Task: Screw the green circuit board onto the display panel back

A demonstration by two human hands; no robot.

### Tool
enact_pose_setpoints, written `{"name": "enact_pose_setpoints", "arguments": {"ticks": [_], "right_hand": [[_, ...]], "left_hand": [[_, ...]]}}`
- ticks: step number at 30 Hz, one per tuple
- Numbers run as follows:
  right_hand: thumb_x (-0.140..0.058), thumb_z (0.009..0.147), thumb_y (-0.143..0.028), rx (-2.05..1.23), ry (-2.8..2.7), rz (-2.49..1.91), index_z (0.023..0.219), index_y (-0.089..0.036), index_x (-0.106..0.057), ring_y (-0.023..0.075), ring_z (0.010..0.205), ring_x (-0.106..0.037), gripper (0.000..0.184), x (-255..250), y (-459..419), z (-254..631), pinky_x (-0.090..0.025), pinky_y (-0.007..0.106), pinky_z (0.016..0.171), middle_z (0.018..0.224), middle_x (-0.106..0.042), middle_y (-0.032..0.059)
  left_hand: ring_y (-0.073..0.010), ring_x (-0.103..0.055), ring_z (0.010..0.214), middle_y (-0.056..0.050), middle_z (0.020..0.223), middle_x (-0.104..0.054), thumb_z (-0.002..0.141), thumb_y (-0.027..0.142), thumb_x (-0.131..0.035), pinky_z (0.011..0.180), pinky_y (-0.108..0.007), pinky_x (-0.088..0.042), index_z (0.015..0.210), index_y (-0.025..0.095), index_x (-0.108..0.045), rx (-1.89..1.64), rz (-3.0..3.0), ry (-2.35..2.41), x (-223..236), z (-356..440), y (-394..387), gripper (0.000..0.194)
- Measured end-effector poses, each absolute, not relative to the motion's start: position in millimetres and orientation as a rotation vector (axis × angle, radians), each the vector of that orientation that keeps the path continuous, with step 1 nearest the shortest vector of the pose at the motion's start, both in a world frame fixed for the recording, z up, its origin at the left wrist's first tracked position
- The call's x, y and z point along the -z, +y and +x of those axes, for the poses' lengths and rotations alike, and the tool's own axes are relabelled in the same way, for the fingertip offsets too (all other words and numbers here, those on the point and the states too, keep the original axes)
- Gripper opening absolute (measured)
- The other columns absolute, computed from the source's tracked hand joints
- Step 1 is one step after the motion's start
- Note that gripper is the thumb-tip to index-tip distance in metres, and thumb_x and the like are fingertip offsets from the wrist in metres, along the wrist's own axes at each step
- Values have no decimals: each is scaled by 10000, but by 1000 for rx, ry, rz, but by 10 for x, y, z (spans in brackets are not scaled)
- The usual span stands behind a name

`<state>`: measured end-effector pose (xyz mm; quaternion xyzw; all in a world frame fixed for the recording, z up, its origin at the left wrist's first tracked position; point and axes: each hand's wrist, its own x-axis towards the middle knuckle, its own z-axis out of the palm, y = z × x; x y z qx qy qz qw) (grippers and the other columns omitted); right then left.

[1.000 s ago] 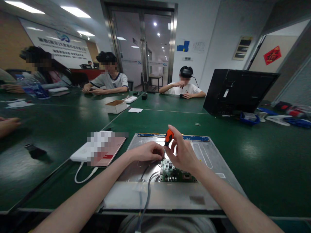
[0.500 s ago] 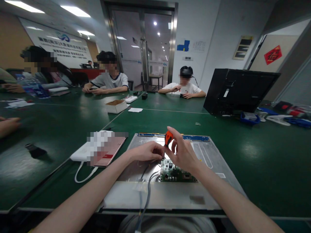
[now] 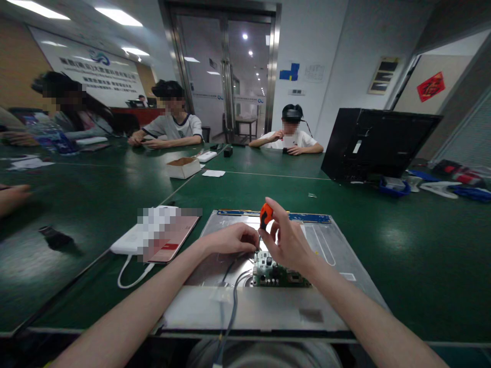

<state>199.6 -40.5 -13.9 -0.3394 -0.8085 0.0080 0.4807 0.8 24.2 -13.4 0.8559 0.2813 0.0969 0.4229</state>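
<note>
My right hand (image 3: 289,243) grips a short screwdriver (image 3: 266,215) by its orange and black handle. The screwdriver stands nearly upright, its thin shaft pointing down to the upper left corner of a green circuit board (image 3: 282,276). Close to that shaft, my left hand (image 3: 240,238) has its thumb and fingertips pinched together; whatever they hold is too small to make out. Beneath both hands lies a flat metal display panel (image 3: 207,312) with a blue strip along its far edge. Grey cables (image 3: 235,306) run from beside the board over the near edge of the panel.
Left of the panel are a white power bank (image 3: 128,237) with a cable and a pink phone (image 3: 178,235). A black monitor (image 3: 379,143) stands at the right, near a blue tray (image 3: 395,188). A small box (image 3: 183,167) sits farther back. Several people sit around the green table (image 3: 414,266).
The screwdriver handle has turned a little in my right hand, whose fingers have shifted slightly. My left hand stays almost in place.
</note>
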Motion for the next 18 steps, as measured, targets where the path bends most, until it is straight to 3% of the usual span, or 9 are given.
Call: {"name": "enact_pose_setpoints", "arguments": {"ticks": [6,13,18], "right_hand": [[-593,952,-204,70,-1936,-798,1534,-253,-270,103,480,-533,667,150,-373,1999,-387,228,460,854,-678,0],[-522,928,-155,-35,-1945,-831,1575,-254,-202,115,492,-582,729,127,-417,1983,-389,232,451,953,-710,54],[-557,931,-167,-45,-1947,-820,1548,-248,-233,111,480,-575,702,149,-392,1993,-386,220,448,892,-699,26]], "left_hand": [[-153,-553,679,11,703,-625,771,227,-634,649,-247,-426,782,167,-674,-275,2140,704,125,15,224,73],[-146,-540,654,12,697,-619,772,244,-652,649,-254,-418,799,157,-677,-252,2099,707,133,12,232,94],[-147,-542,666,22,686,-606,756,232,-675,655,-252,-418,793,162,-676,-270,2104,692,121,14,220,79]]}}
